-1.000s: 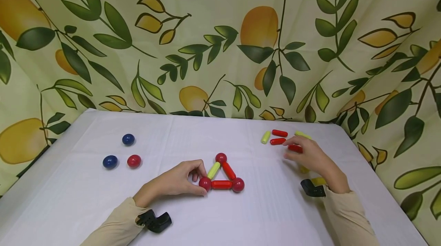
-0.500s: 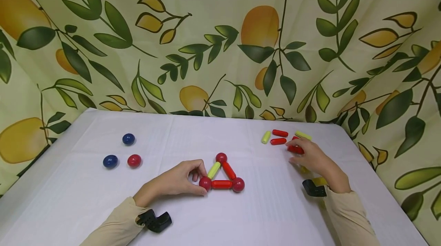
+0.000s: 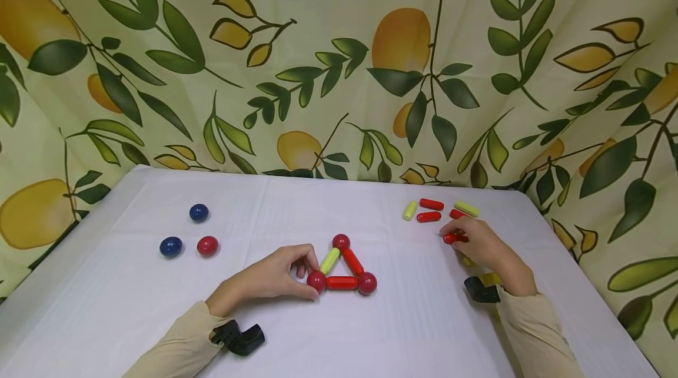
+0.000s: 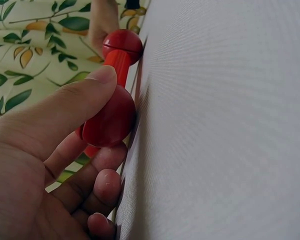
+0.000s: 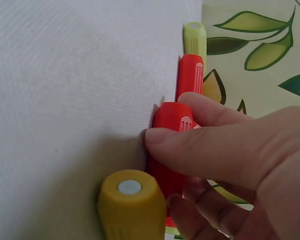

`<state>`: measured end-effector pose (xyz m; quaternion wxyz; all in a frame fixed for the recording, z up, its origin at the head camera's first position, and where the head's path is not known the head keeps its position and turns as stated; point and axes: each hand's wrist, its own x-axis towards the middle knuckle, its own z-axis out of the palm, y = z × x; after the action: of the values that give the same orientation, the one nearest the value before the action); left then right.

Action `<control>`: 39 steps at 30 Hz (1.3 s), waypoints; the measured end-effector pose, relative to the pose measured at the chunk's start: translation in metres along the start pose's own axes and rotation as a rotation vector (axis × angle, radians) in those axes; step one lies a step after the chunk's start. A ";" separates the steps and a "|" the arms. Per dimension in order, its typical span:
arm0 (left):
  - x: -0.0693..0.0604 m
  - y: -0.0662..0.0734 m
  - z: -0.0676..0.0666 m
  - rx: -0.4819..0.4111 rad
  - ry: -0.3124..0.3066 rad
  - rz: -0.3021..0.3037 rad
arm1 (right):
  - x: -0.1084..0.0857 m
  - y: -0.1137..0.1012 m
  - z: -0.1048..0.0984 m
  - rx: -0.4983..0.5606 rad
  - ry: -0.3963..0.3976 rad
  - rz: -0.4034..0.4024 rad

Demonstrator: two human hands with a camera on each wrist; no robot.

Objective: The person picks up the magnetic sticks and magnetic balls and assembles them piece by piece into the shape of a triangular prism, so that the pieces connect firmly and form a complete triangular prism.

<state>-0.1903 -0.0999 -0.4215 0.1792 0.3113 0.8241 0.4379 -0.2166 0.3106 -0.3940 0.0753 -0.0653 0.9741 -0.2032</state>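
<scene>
Near the middle of the table, three red balls and three rods, two red and one yellow-green, form a flat triangle. My left hand (image 3: 275,275) pinches the triangle's left corner ball (image 3: 316,281) between thumb and fingers; the left wrist view shows the thumb on this red ball (image 4: 112,117). At the right, my right hand (image 3: 479,242) pinches a short red rod (image 3: 453,238), seen closely in the right wrist view as a red rod (image 5: 167,117) with thumb and fingertips on it. A yellow rod (image 5: 131,200) lies beside that hand, partly cut off by the frame.
Two blue balls (image 3: 171,246) and one loose red ball (image 3: 208,246) lie at the left. Toward the back right are several red rods (image 3: 429,216) and yellow-green rods (image 3: 410,210). A patterned curtain (image 3: 339,72) hangs behind the white-covered table (image 3: 238,201).
My right hand has closed on a red rod and drawn it slightly toward the front, away from the other red rod behind it. The left hand and the triangle stay in place.
</scene>
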 end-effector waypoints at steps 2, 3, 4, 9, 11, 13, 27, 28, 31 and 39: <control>0.000 0.000 0.000 -0.002 -0.002 -0.002 | 0.001 0.001 0.001 -0.004 -0.006 0.009; 0.000 0.000 0.000 -0.002 -0.003 -0.007 | 0.001 0.002 0.001 -0.003 -0.009 0.016; 0.001 0.000 0.000 -0.003 -0.004 -0.011 | 0.001 0.002 0.001 -0.002 -0.012 0.024; 0.001 0.000 -0.001 -0.004 0.000 -0.015 | 0.000 0.002 0.001 0.002 -0.016 0.020; 0.001 0.001 -0.001 -0.006 0.003 -0.007 | 0.001 0.000 0.001 0.012 -0.015 -0.008; 0.001 0.001 -0.001 -0.010 0.003 -0.004 | 0.001 -0.003 0.001 0.029 -0.002 -0.042; 0.001 0.000 0.000 -0.004 0.004 -0.027 | 0.001 -0.030 0.013 0.200 0.080 -0.222; 0.001 0.001 0.000 -0.001 0.005 -0.026 | 0.002 -0.033 0.013 0.217 0.081 -0.222; 0.001 0.001 0.000 0.001 0.006 -0.020 | 0.002 -0.040 0.017 0.261 0.088 -0.211; 0.001 -0.001 0.000 0.001 0.008 0.001 | 0.005 -0.053 0.032 0.328 0.049 -0.174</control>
<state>-0.1912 -0.0998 -0.4220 0.1754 0.3099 0.8250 0.4388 -0.2110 0.2494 -0.4025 0.0434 -0.1310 0.9200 -0.3667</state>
